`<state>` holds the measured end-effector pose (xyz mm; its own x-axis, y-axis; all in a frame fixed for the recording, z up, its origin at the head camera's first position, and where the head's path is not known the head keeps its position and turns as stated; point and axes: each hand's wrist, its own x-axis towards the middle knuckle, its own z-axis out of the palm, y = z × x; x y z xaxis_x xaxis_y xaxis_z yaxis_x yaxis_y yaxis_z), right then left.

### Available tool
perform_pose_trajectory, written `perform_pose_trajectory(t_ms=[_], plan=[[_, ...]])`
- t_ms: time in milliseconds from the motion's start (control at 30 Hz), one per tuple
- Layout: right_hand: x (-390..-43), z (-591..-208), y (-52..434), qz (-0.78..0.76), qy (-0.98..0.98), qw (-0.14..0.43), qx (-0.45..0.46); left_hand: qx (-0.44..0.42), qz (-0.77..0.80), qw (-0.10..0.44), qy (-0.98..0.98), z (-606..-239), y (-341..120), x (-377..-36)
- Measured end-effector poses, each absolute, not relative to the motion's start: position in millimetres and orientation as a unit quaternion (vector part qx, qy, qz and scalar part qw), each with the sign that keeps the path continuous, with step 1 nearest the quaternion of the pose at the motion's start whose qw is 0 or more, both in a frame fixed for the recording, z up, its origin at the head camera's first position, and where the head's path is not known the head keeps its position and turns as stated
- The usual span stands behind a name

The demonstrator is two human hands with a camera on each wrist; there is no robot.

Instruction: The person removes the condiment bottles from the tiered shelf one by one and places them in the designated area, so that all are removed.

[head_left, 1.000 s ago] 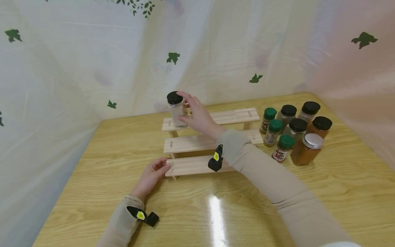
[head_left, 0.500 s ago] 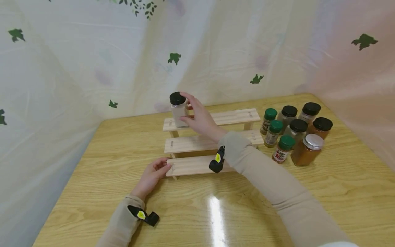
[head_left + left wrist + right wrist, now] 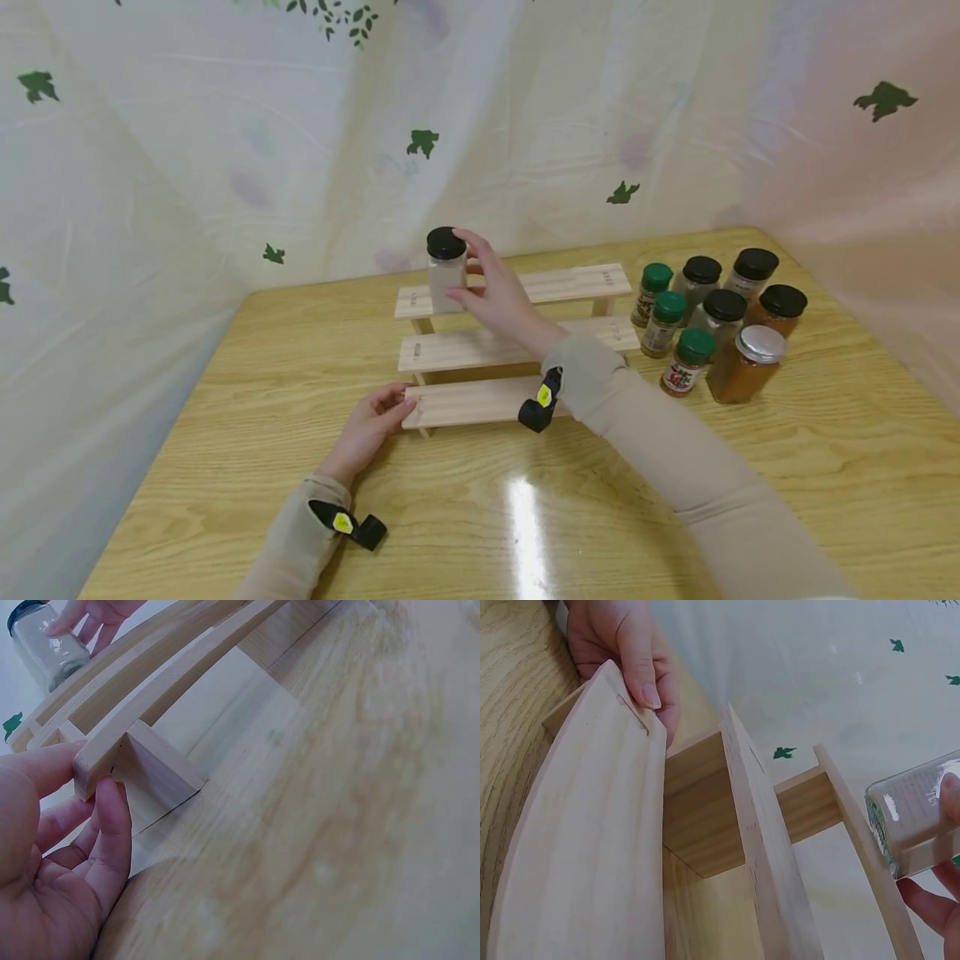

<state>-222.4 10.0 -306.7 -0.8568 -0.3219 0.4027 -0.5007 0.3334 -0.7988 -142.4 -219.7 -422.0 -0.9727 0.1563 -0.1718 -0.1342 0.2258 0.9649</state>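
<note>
The right hand [image 3: 501,296] grasps a clear spice jar [image 3: 446,273] with a black lid, fingers curled round its side, thumb low in front, the jar upright on the top tier of the wooden stepped rack [image 3: 558,283]. The left hand [image 3: 369,429], fingers relaxed, touches the bottom tier's left end. Other spice jars [image 3: 712,321] stand right of the rack.

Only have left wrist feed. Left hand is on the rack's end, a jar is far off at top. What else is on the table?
Observer: A cluster of spice jars stands right of the wooden rack.
Operator: How many tiers on the rack?
Observer: Three; the left hand touches the lowest tier's left end.
Operator: What's the right hand doing?
Observer: The right hand grips a black-lidded clear jar at the top tier's left part; whether the jar rests on the tier, I cannot tell.
</note>
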Motion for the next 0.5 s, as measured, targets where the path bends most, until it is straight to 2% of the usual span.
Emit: perform_pose_trajectory(t_ms=[500], plan=[[-208,-313,28,0.536,-0.788,0.104,0.286,0.005,0.618,0.116,0.778,-421,-220,-142]])
